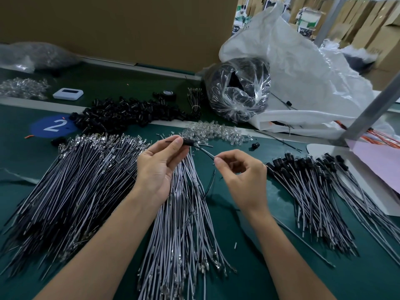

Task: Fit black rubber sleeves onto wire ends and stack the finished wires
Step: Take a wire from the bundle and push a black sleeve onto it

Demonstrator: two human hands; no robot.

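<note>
My left hand [159, 165] pinches a black rubber sleeve [188, 142] between thumb and forefinger above the middle of the table. My right hand [240, 172] pinches a thin wire [205, 153] that runs up into that sleeve; its lower part hangs down between my hands. Below my hands lies a fan of grey wires [186, 224] without sleeves. A larger heap of black and grey wires [71, 182] lies at the left. Wires with black sleeves fitted [311, 191] are stacked at the right. Loose black sleeves [121, 114] are piled at the back.
A heap of small clear parts [213, 132] lies just behind my hands. A clear bag of black parts [238, 89] and a big white plastic bag [303, 83] stand at the back right. A white device [68, 93] and a blue "2" marker [53, 125] are back left. A metal post [374, 107] rises at the right.
</note>
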